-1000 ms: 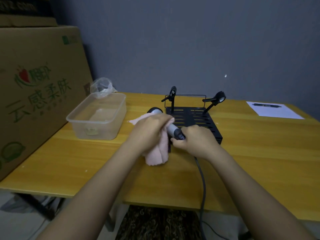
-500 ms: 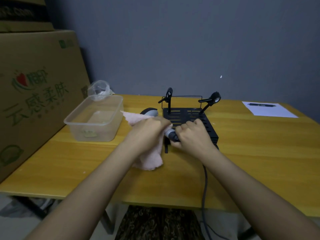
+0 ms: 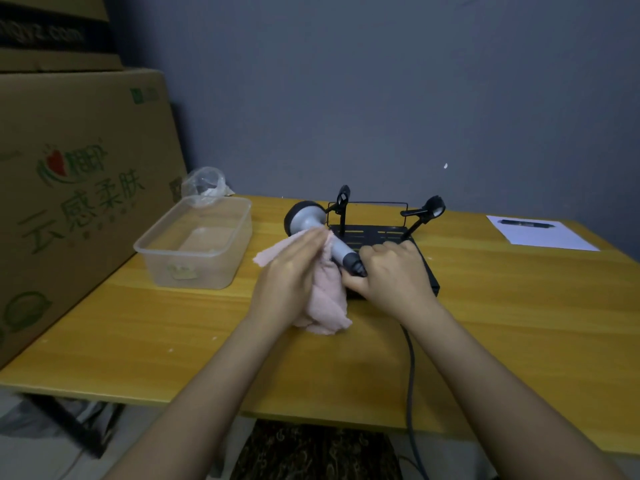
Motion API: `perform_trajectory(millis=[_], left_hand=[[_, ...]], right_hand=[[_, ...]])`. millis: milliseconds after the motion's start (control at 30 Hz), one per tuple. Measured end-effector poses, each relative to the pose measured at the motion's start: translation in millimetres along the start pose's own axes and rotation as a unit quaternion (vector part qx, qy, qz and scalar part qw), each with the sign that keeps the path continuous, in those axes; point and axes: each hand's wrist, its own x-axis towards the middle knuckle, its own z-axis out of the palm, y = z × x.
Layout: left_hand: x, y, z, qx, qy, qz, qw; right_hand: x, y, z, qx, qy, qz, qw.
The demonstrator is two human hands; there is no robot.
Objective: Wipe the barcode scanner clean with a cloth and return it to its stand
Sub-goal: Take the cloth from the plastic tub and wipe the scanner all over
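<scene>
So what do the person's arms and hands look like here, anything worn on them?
Both forearms are bare as far as the frame shows: no sleeves, gloves, watch or bracelets. The left hand and right hand show no rings that I can make out, though some fingers are hidden. No markings are visible on either arm.

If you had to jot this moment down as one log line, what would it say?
step: wiping | left hand: pink cloth on scanner | right hand: grips handle end | stand: empty
</scene>
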Motion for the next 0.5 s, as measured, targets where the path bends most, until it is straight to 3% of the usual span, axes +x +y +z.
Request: perform_trajectory(millis=[133, 267, 333, 500], left_hand=[[-10.1, 6.8, -8.9, 0.025, -0.056, -0.020, 0.998], [-8.6, 12.5, -19.5, -0.028, -0.010, -0.168, 0.985], [1.3, 20.0, -24.0, -0.100, -0.016, -0.236, 0.967], [19.7, 34.0, -23.1, -0.191, -0.082, -0.316, 0.926]], right_hand=[[-11.3, -2.3, 0.7, 0.103, -0.033, 0.048, 0.993], [-14.2, -6.8, -4.7, 0.197, -0.075, 0.144, 0.967], [-14.7, -13.3, -4.9, 0.205, -0.048, 0.150, 0.966], [-11.2, -28.3, -2.4, 0.113, 0.075, 0.078, 0.988]])
